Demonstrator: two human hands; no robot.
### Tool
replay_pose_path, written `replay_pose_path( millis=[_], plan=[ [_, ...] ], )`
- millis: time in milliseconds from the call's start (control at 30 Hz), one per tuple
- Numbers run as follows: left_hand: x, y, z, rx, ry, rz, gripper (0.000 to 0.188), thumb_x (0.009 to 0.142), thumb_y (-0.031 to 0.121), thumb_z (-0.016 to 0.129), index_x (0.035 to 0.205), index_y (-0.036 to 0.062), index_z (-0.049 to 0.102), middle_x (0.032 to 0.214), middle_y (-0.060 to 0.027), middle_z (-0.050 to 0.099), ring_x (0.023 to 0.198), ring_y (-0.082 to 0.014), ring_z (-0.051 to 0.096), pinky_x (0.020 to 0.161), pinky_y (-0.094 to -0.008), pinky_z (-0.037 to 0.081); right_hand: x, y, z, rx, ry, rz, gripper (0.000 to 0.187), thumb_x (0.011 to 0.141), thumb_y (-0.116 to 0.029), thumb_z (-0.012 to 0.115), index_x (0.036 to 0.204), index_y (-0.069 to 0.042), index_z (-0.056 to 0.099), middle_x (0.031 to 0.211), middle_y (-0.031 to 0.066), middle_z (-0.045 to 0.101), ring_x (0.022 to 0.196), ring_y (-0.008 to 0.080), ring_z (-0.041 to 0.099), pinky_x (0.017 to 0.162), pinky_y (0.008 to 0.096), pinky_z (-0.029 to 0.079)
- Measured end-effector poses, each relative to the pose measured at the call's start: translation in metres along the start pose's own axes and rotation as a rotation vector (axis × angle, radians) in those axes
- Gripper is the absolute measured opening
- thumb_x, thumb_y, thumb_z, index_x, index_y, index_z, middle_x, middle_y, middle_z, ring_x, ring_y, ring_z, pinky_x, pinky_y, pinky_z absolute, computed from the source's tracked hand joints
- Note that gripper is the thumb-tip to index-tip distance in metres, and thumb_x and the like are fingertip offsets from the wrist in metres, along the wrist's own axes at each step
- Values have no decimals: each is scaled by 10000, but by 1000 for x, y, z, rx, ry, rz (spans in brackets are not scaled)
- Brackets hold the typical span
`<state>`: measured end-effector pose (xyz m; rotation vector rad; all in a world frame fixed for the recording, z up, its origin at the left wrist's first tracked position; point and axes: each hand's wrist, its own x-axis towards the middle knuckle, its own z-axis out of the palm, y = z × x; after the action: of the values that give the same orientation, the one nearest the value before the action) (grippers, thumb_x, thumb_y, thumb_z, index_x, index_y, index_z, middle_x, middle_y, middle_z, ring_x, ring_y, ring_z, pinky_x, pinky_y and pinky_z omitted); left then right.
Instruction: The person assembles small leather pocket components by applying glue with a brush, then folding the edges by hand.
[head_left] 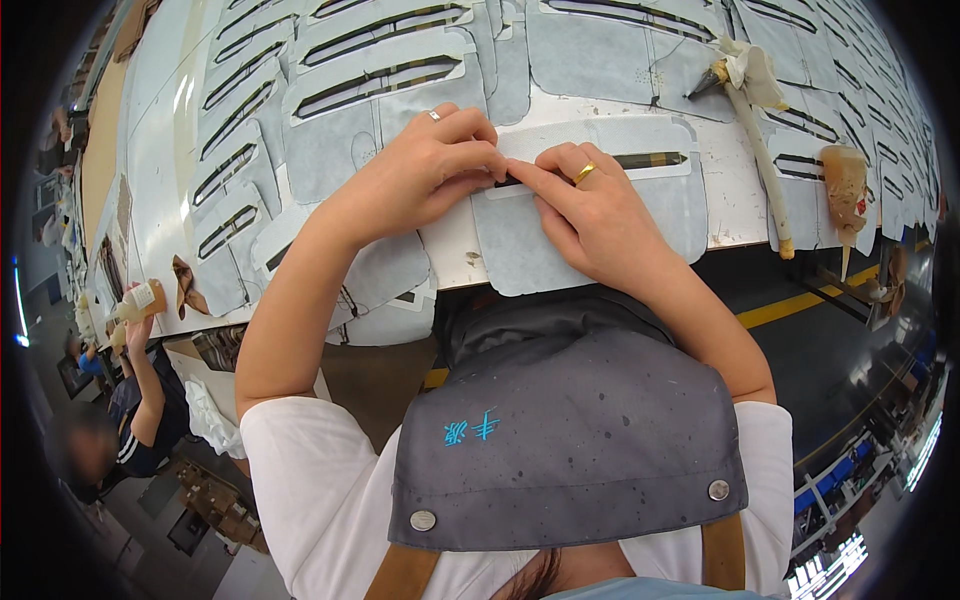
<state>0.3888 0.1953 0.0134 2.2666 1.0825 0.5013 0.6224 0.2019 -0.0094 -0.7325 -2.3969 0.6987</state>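
A pale grey fabric panel (590, 245) lies at the near edge of the white table, with a dark striped strip (655, 160) set in a long light-edged slot. My left hand (440, 165), a ring on one finger, is closed in a pinch at the left end of this strip. From the other side comes my right hand (600, 205), wearing a gold ring, its index fingertip meeting the left fingertips on the strip. That hand's other fingers are curled over the panel. The pinched end is mostly hidden by the fingers.
Rows of similar slotted panels (590, 60) cover the table. A hammer (760, 165), its head wrapped in white cloth, lies to the right, beside a glue bottle (845, 190) at the table's edge. At the left, another person's hand (138, 330) holds a bottle (143, 298).
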Motion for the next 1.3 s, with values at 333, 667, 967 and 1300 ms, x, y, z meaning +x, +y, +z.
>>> replay_pose_path(
  millis=[333,667,967,1300],
  plan=[
    [-7,6,16,337,76,112,210,785,42,668,985,51,604,996,-60,544,939,-254,531,848,-370,418,-1,-4,3,-118,1,-17,385,742,-16,602,1125,2,634,961,51,568,864,217,530,745,343,450],
    [-27,8,14,304,129,75,271,723,-4,676,983,58,638,1038,-31,618,997,-237,588,852,-359,479,-2,-3,2,-117,-4,-37,386,743,-15,596,1127,-31,623,984,43,579,881,217,536,759,341,447],
    [-34,8,19,125,230,35,257,744,-5,693,993,45,652,1081,-41,650,1014,-261,606,858,-369,495,-4,-4,2,-138,-49,-56,372,751,-31,613,1120,-74,635,984,32,573,871,211,522,762,352,435],
    [-34,8,19,154,205,67,293,721,6,694,1009,51,664,1096,-35,639,1046,-239,588,867,-365,487,-4,-9,2,-326,-119,-102,384,771,-48,601,1145,-126,642,1026,18,550,874,205,493,760,343,416]
  ],
)
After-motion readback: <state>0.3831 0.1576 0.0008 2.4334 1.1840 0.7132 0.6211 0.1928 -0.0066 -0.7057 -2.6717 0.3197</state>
